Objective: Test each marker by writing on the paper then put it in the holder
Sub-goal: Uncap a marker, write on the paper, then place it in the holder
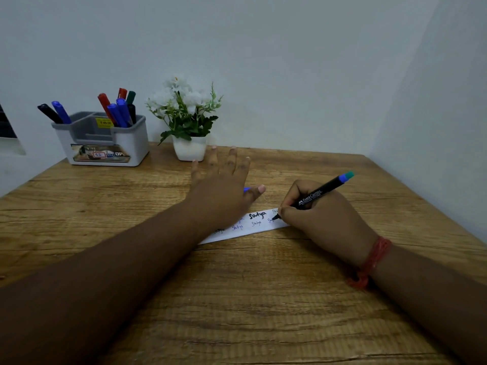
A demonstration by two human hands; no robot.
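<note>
1. The broad wooden table with a brown grain (237,299) fills the lower view and carries everything; it meets a pale wall at the back.
2. The grey-and-white plastic desk holder with several compartments (131,143) stands at the far left of the table. Seven markers already lean in it: a black and a blue one in the left compartment, and red, blue, green and black ones in the right. Judging from that, most of the testing looks done.
3. The small white square pot of artificial white flowers (188,150) sits just right of the holder, apart from it.
4. The left hand (221,191) lies flat with its fingers straight and spread, its palm pressing the near end of the paper; it grasps nothing. A bit of blue (247,189) shows from under it by the thumb, possibly another marker, though I cannot tell.
5. The right hand (321,219), with a red thread band on the wrist, has its fingers curled tight around the pen in a writing grip.
6. The narrow white strip of paper (253,227) lies between the hands, already bearing several written words in black and blue.
7. The slim black marker with a blue-and-green end (316,196) slants up to the right, its tip touching the strip's right end. This one is mid-test and still has to go into the holder.
</note>
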